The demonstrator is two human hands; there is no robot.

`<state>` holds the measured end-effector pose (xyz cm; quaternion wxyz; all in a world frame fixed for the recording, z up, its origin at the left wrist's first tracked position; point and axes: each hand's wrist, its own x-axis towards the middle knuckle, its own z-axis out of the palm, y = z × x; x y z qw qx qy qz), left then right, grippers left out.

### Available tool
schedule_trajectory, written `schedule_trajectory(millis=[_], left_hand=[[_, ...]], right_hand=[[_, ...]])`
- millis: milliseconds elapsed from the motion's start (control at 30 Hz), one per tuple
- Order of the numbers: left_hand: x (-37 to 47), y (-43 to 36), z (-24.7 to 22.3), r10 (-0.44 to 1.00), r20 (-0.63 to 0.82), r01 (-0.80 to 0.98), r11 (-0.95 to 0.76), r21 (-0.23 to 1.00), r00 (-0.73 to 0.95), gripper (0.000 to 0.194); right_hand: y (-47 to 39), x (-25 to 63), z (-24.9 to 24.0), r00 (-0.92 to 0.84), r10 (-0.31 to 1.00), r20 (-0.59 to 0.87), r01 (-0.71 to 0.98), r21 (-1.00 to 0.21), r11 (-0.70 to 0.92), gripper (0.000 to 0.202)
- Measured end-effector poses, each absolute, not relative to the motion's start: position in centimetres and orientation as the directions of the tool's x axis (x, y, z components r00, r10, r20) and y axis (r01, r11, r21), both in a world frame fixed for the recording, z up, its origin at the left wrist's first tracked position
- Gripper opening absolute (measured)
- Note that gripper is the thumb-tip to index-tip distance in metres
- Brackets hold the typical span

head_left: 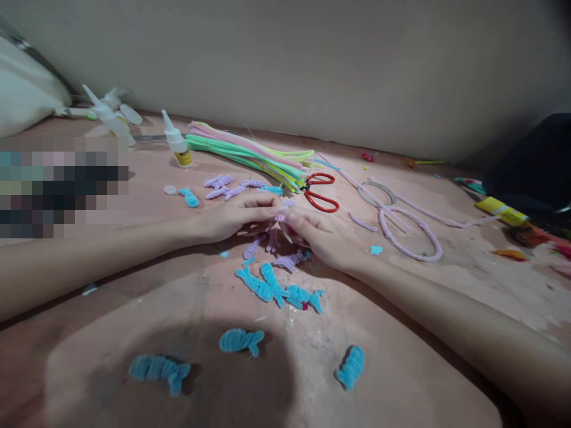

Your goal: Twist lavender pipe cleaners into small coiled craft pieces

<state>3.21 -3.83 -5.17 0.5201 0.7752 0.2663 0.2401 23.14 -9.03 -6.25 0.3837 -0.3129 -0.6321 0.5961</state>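
Note:
My left hand and my right hand meet at the middle of the work surface. Between their fingertips is a small lilac pipe cleaner piece, pinched from both sides and partly hidden by the fingers. Just below the hands lie lilac fish-shaped pipe cleaner figures. Nearer to me are several blue fish-shaped pipe cleaner figures, with coiled bodies and forked tails. More lilac figures lie beyond my left hand.
Red-handled scissors lie beside a bundle of coloured pipe cleaners. A glue bottle stands upright to its left. At the right are a lilac fuzzy ring, a grey ring and a yellow packet. A wall rises behind.

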Motion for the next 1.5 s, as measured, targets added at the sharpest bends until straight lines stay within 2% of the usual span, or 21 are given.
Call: schedule_trajectory(millis=[67,167,267,400,600,767,900,967,1100,1233,1367,1500], left_hand=[[3.2,-3.8,-5.4,0.662,0.032,0.132,-0.196,0.972,0.749,0.037],[3.0,-3.8,-5.5,0.657,-0.017,0.109,-0.099,0.989,0.754,0.035],[2.9,-4.0,-5.4,0.671,-0.043,0.107,-0.055,0.993,0.740,0.036],[3.0,-4.5,-5.1,0.686,-0.065,0.138,-0.051,0.989,0.725,0.036],[3.0,-4.9,-5.5,0.714,0.021,0.129,-0.155,0.979,0.700,0.032],[3.2,-5.2,-5.7,0.713,0.012,0.109,-0.124,0.986,0.701,0.034],[2.9,-5.4,-5.5,0.721,0.177,0.216,-0.418,0.883,0.670,0.040],[2.8,-5.5,-5.5,0.720,0.223,0.215,-0.463,0.860,0.657,0.041],[3.0,-5.5,-5.6,0.734,0.170,0.113,-0.320,0.941,0.657,0.035],[3.4,-5.3,-5.4,0.735,0.089,0.118,-0.225,0.967,0.672,0.028],[3.4,-4.7,-5.1,0.708,-0.040,0.095,-0.038,0.995,0.705,0.015],[3.1,-4.4,-4.8,0.652,-0.060,0.089,-0.012,0.996,0.756,0.013]], right_hand=[[-9.3,23.2,-6.1,-0.541,0.836,0.093,-0.048,-0.996,0.079,0.044],[-9.4,23.1,-6.1,-0.564,0.823,0.069,-0.049,-0.998,0.050,0.043],[-9.2,23.1,-6.3,-0.559,0.826,0.070,-0.088,-0.996,0.025,0.039],[-8.8,23.3,-6.3,-0.583,0.803,0.124,-0.109,-0.991,0.074,0.036],[-8.9,23.4,-6.0,-0.591,0.799,0.114,-0.113,-0.992,0.058,0.036],[-9.1,23.5,-6.0,-0.584,0.809,0.057,-0.066,-0.998,0.022,0.042],[-9.2,23.6,-6.2,-0.578,0.813,0.077,-0.087,-0.996,0.033,0.043],[-9.2,23.6,-6.3,-0.583,0.808,0.086,-0.104,-0.994,0.031,0.043],[-9.0,23.4,-6.3,-0.579,0.811,0.086,-0.117,-0.993,0.021,0.044],[-8.7,23.3,-6.4,-0.573,0.814,0.096,-0.122,-0.992,0.031,0.044],[-8.6,23.3,-6.3,-0.572,0.814,0.102,-0.125,-0.992,0.037,0.044],[-8.5,23.3,-6.4,-0.600,0.792,0.111,-0.135,-0.990,0.036,0.044]])
